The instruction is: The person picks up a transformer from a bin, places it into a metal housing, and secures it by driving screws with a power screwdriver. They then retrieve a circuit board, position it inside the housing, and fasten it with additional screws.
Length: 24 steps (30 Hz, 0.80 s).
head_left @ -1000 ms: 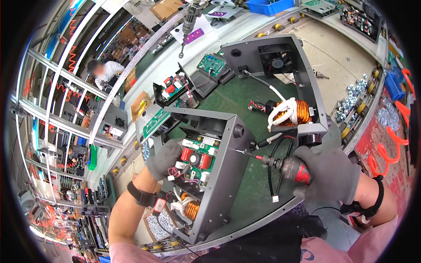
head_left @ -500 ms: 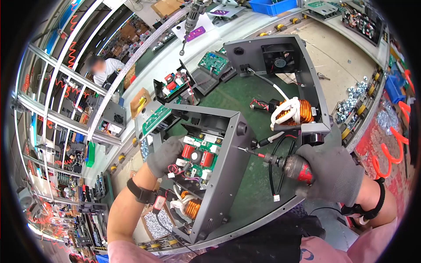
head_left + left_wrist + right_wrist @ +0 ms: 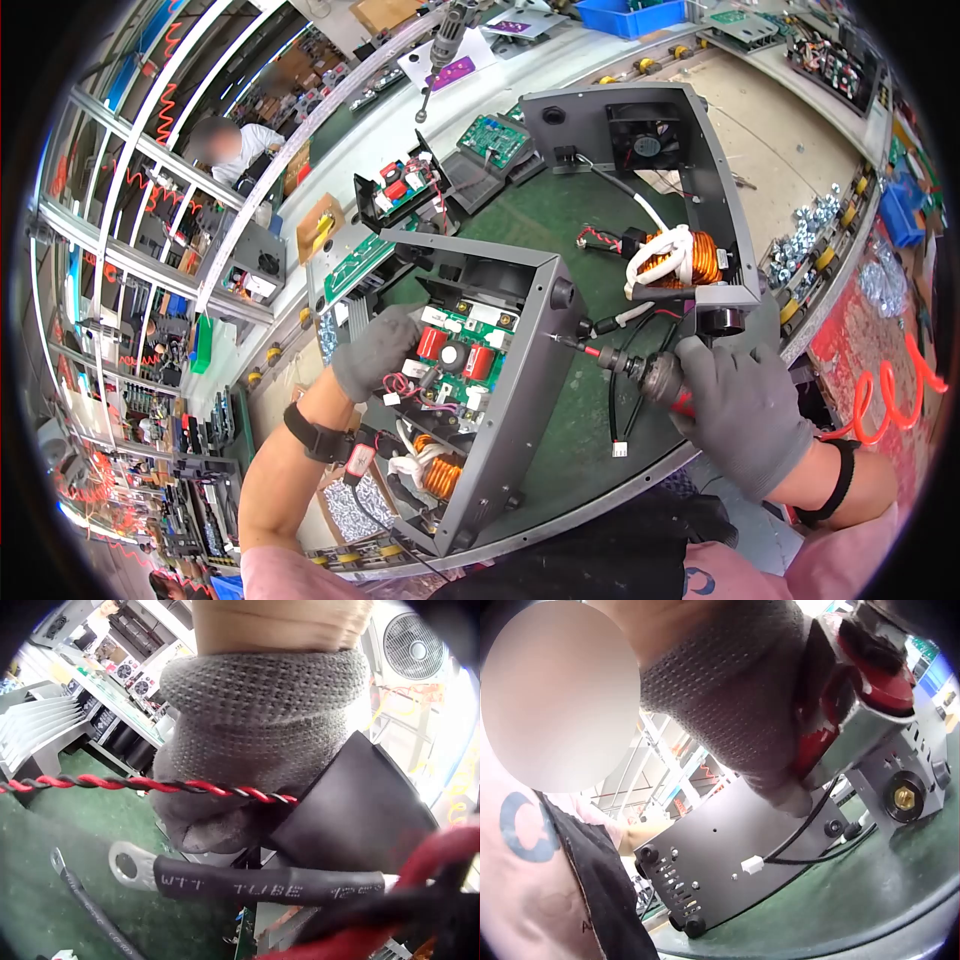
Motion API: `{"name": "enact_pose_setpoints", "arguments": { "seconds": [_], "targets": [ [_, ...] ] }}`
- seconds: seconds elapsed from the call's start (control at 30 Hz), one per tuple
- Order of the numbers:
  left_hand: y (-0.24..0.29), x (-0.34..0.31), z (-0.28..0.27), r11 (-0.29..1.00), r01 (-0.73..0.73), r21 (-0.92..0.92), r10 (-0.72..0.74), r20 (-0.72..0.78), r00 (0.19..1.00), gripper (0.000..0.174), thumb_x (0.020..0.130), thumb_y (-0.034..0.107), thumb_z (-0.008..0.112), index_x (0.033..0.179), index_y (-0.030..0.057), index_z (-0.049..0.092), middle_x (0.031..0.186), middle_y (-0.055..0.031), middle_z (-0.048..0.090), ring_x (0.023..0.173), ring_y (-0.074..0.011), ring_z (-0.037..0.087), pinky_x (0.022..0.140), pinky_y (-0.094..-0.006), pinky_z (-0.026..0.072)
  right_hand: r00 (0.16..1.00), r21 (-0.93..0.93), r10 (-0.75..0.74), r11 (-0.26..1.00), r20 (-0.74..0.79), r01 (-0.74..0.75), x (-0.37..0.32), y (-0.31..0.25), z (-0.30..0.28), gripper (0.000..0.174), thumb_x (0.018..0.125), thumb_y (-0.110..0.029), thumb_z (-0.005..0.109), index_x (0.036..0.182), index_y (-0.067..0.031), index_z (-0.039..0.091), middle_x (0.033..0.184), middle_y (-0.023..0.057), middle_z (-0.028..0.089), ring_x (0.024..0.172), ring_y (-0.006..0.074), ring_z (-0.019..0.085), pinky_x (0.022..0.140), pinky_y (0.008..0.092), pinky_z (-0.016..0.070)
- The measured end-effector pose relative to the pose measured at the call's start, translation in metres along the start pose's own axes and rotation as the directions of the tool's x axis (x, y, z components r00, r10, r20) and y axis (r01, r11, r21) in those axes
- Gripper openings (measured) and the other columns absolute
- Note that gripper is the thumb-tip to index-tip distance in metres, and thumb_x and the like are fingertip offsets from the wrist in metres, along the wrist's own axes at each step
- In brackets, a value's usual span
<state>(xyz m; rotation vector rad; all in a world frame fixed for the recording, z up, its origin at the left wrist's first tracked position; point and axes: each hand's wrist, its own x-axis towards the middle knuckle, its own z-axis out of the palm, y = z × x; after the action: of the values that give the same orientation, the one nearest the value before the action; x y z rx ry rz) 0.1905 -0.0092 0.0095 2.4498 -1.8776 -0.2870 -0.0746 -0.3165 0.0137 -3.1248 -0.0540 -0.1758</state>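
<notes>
Power-unit chassis (image 3: 525, 390), gray sheet metal, sits on the green mat (image 3: 515, 230), its side panel facing the tool. R hand (image 3: 750, 410), gloved, is wrapped round the power screwdriver (image 3: 655, 375), w/ bit (image 3: 570, 343) aimed at the panel's far half. L hand (image 3: 378, 352) is at the opp. side, by the edge of the PCB (image 3: 484, 330); fingers mostly hidden, so can't tell if it grips or just steadies.

Step looks like driving a screw into that panel; hard to say if the tip's seated, b/c it's tiny in view. To do it well: hold the bit square to the panel, seat it before spinning up, push w/ even pressure & ease off once snug. L hand should brace vs. that push, fingers off the red caps (image 3: 478, 362). Loose black lead (image 3: 613, 405) w/ white connector (image 3: 620, 450) should stay clear of the bit.
</notes>
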Motion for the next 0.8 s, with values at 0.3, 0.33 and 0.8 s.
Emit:
{"name": "enact_pose_setpoints", "arguments": {
  "seconds": [0.3, 0.33, 0.8],
  "targets": [
    [-0.019, -0.002, 0.021, 0.993, -0.044, 0.110, 0.063, -0.176, 0.982, 0.031, 0.074, 0.017, 0.057, 0.098, -0.0014, 0.062, 0.088, -0.0180, 0.061, 0.091, -0.0345, 0.056, 0.085, -0.0400, 0.0441, 0.994, -0.200, -0.048, 0.979, -0.102, 0.027, 0.010, -0.006, -0.005, 0.020, 0.082, -0.016, 0.059, 0.097, -0.0057, 0.051, 0.064, 0.0046, 0.050, 0.059, 0.0206, 0.053, 0.057, 0.0358, 0.0380],
    [-0.028, -0.002, 0.028, 1.000, 0.018, -0.014, -0.020, -0.090, 0.996, 0.031, 0.074, 0.017, 0.057, 0.100, -0.0009, 0.062, 0.088, -0.0181, 0.061, 0.090, -0.0346, 0.057, 0.084, -0.0397, 0.0446, 0.996, -0.140, -0.019, 0.990, -0.084, 0.007, 0.010, -0.004, -0.005, 0.041, 0.071, -0.019, 0.070, 0.104, -0.0051, 0.050, 0.071, 0.0067, 0.053, 0.066, 0.0230, 0.055, 0.062, 0.0371, 0.0397],
    [0.095, -0.005, -0.072, -0.024, 0.099, -0.995, -0.661, 0.090, 0.745, 0.035, 0.099, 0.020, 0.051, 0.122, -0.0066, 0.052, 0.092, -0.0124, 0.066, 0.065, -0.0108, 0.062, 0.050, -0.0201, 0.0505, 0.986, 0.500, -0.015, 0.861, -0.163, 0.096, 0.014, -0.030, -0.028, 0.071, 0.060, -0.030, 0.086, 0.115, -0.0072, 0.047, 0.073, 0.0129, 0.061, 0.062, 0.0340, 0.063, 0.055, 0.0409, 0.0479]
  ]
}}
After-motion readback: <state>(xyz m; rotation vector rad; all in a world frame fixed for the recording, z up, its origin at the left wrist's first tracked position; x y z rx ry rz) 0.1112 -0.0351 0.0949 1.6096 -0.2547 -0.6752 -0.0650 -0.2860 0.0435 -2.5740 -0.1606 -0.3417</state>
